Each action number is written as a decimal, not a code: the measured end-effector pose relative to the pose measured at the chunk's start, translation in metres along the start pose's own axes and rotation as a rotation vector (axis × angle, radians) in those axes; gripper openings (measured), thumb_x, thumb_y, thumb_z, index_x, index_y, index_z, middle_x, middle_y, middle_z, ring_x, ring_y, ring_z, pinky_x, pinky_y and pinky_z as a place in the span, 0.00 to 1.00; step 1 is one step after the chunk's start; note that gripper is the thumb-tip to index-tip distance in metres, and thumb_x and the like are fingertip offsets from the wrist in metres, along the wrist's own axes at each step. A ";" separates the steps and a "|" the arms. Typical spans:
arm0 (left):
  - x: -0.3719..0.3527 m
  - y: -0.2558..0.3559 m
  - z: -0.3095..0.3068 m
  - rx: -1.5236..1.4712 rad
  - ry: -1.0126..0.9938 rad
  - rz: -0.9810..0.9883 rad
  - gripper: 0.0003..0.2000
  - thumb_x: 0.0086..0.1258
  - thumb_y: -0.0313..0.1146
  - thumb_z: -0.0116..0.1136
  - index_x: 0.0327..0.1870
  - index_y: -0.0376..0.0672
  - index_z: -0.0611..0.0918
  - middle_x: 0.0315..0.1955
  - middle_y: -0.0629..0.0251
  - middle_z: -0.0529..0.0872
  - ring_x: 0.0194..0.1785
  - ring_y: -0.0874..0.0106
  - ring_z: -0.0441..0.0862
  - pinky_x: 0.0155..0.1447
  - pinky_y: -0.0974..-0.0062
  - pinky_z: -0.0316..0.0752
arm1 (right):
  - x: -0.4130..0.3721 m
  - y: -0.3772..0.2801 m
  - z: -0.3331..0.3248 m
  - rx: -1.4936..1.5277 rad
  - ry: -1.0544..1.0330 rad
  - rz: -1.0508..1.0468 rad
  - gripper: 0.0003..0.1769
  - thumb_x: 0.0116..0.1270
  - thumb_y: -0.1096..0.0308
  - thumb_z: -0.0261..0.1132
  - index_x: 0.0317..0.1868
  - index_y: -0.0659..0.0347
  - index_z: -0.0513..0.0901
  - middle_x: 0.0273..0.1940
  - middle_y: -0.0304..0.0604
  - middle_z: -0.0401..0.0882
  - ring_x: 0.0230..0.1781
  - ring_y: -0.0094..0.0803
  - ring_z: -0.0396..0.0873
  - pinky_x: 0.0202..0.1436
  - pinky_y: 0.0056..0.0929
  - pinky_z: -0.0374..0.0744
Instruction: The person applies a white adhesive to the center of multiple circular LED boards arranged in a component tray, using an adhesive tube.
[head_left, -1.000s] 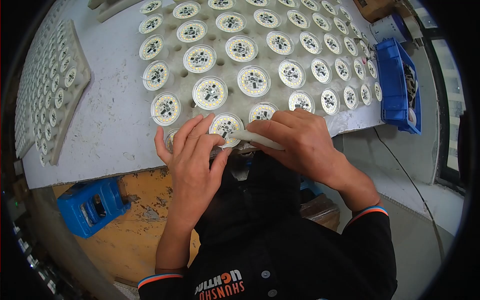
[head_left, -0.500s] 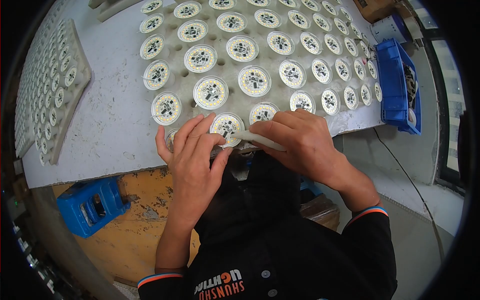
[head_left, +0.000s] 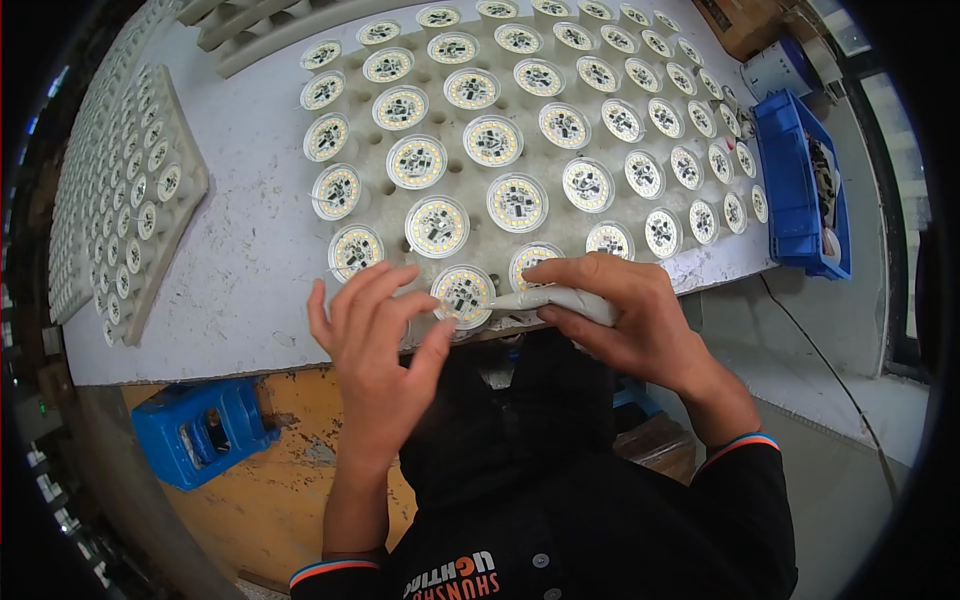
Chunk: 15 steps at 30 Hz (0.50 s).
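Note:
My right hand [head_left: 625,310] is wrapped around a soft white squeeze tube [head_left: 565,298], whose narrow tip points left. That tip is at the right edge of an LED bulb [head_left: 463,297] in the front row, which has an open top and a round board with yellow LEDs. My left hand [head_left: 380,335] hovers at the bulb's left side with fingers spread and thumb apart; nothing shows in it. Under the right fingers, another LED bulb [head_left: 533,266] is partly covered. The bulbs stand in a pale holed tray [head_left: 440,150].
A second tray [head_left: 195,185] full of bulbs lies at the left, with empty-looking trays [head_left: 260,30] behind. At the right edge hangs a blue bin [head_left: 800,190]; a white bucket [head_left: 775,68] is behind it. Below the table stands a blue stool [head_left: 205,430].
My left fingers have come away from the front bulb and spread. The right hand's tube has drawn back slightly to the right. The whole view has shifted a little.

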<state>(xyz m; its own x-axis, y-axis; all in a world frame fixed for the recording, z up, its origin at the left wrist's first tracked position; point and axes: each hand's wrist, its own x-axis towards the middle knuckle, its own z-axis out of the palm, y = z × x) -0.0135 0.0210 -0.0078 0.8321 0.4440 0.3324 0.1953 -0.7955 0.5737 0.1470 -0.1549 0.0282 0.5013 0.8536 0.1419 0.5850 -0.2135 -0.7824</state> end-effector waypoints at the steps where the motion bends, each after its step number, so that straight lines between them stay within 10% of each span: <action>1: 0.003 -0.004 -0.002 0.004 0.023 0.007 0.11 0.55 0.30 0.72 0.37 0.48 0.82 0.49 0.70 0.83 0.62 0.66 0.75 0.75 0.48 0.47 | -0.001 0.000 -0.002 -0.016 -0.017 -0.003 0.17 0.58 0.74 0.73 0.50 0.57 0.86 0.36 0.45 0.85 0.35 0.41 0.84 0.39 0.35 0.79; 15: 0.061 -0.013 0.018 0.199 -0.067 0.112 0.08 0.58 0.30 0.69 0.35 0.46 0.81 0.44 0.70 0.82 0.59 0.66 0.74 0.75 0.53 0.50 | -0.010 0.011 -0.006 -0.051 -0.075 0.030 0.16 0.60 0.67 0.73 0.49 0.56 0.84 0.37 0.47 0.84 0.38 0.46 0.84 0.40 0.38 0.80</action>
<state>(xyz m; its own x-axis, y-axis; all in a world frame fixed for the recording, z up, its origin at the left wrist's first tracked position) 0.0442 0.0510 -0.0080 0.8855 0.3251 0.3318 0.1926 -0.9070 0.3746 0.1527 -0.1686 0.0219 0.4711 0.8791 0.0721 0.6034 -0.2616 -0.7533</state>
